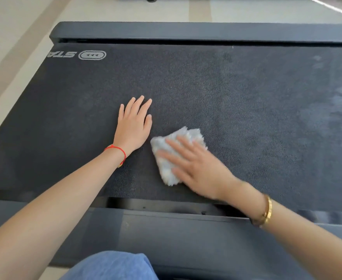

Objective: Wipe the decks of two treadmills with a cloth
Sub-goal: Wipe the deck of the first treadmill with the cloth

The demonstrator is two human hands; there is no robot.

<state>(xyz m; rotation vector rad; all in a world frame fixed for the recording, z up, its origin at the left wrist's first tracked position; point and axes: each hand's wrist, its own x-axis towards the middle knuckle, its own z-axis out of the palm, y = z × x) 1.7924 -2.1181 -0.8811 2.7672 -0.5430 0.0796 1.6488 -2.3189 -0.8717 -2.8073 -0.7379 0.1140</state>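
Treadmill deck (226, 93), wipe in hand.
Right hand (198, 168) flat, pressing cloth (172, 154) mid-frame; left hand (133, 126) open, bracing. Next: sweep rightward.

Crumpled pale fluffy cloth (172, 156) lies flat on dark textured treadmill deck (246, 110), near its front edge, mid-belt.

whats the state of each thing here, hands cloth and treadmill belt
left hand: flat, fingers spread, palm down on the belt, empty
right hand: pressed flat on the cloth, motion-blurred
cloth: bunched, lying on the belt under the right hand
treadmill belt: dark, pale smudges toward the right
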